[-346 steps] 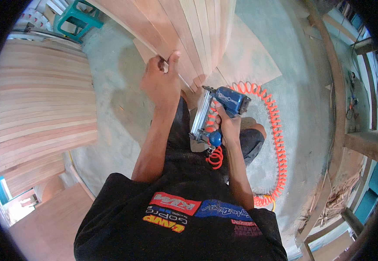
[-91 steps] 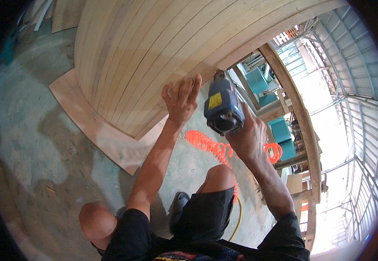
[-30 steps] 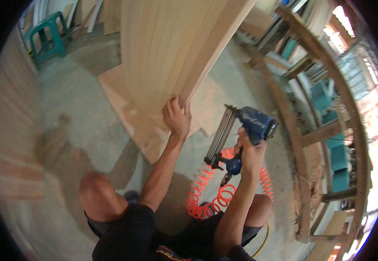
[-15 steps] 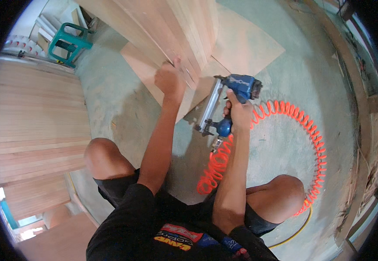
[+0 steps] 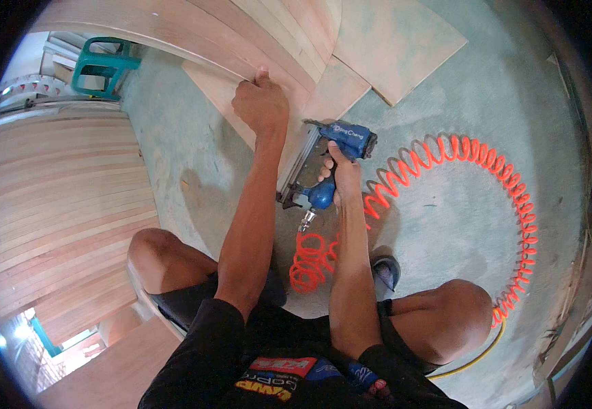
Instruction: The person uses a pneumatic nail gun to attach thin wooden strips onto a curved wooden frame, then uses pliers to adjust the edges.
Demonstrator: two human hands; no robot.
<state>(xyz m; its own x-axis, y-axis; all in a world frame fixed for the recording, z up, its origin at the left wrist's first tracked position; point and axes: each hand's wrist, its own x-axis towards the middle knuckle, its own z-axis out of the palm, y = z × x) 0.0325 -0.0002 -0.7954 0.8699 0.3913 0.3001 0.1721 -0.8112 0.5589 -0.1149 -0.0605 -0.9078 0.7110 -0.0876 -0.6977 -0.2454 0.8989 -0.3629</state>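
Moved since half a second ago: right hand (image 5: 340, 178) and blue nail gun (image 5: 330, 167) have dropped slightly lower and nearer the body; coil of the orange air hose (image 5: 473, 153) now arcs wider across the concrete floor (image 5: 446, 218).

Left hand (image 5: 260, 105): fingers curled shut over the lower edge of the slatted wood panel (image 5: 269, 27), thumb up; fingertips hidden behind the edge.

Right hand: fingers wrapped closed round the nail gun's grip; trigger finger not discernible.

Nail gun: held just right of the left forearm, magazine slanting down-left, nose apparently at the panel's foot, though the contact point is masked by the forearm.

Panel: top cut off by the frame.

Plywood sheets (image 5: 395, 41): flat on the floor beneath and beside the panel.

Second slatted panel (image 5: 64, 198): at left, strongly bent by the lens.

Green stool (image 5: 101, 65): upper left, partly cut off.
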